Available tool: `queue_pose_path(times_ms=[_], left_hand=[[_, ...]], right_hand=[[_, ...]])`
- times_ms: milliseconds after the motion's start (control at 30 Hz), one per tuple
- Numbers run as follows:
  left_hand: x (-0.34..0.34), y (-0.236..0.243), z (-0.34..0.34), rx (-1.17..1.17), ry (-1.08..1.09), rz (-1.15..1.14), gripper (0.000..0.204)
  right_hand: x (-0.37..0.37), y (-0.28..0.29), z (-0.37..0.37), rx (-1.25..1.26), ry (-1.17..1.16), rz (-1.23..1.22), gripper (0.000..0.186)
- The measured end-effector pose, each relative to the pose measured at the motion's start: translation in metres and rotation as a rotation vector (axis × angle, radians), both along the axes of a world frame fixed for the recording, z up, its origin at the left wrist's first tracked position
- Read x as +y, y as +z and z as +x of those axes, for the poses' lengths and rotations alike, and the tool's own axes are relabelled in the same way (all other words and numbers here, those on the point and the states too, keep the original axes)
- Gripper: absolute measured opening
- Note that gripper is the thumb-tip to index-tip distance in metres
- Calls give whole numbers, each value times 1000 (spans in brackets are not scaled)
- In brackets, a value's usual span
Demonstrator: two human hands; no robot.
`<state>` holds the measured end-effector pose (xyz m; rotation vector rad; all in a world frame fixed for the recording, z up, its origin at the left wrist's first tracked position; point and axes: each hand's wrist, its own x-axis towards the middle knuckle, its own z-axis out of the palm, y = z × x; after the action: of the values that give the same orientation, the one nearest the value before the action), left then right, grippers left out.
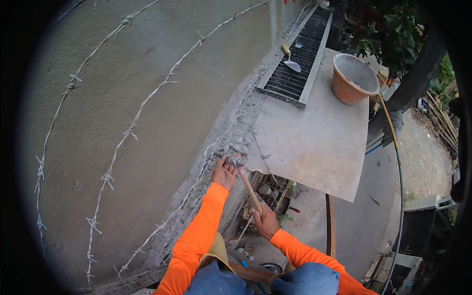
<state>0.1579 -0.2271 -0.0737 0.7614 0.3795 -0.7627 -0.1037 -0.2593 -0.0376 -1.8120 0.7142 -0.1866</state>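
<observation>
My right hand (266,222) is wrapped round the wooden handle of a hammer (250,189). The grey hammer head (236,161) is at the rough, broken mortar edge (241,135) along the foot of the wall. Right beside the head is my left hand (224,174), its fingers curled. Whatever those fingers hold, if anything, is hidden by the hand and the hammer head. Both sleeves are orange.
A plastered wall (162,64) with barbed wire (132,129) fills the left. Beyond the pale board (305,132), a trowel (291,61) lies on a metal grate (282,86). An orange bucket (350,83) stands on the board. A hose (395,137) hangs at right; the ground (305,216) lies far below.
</observation>
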Motion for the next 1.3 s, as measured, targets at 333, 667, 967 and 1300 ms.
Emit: queue_pose_path(times_ms=[333, 667, 967, 1300], left_hand=[[-11, 18, 7, -45, 93, -90, 32], [-4, 16, -33, -66, -175, 110, 21], [-14, 23, -25, -39, -111, 169, 19], [-4, 18, -11, -83, -81, 117, 19]], right_hand=[[-9, -3, 6, -121, 27, -93, 25], [-12, -7, -18, -115, -147, -8, 29], [-14, 3, -1, -129, -131, -28, 25], [-6, -10, -2, -165, -130, -62, 24]])
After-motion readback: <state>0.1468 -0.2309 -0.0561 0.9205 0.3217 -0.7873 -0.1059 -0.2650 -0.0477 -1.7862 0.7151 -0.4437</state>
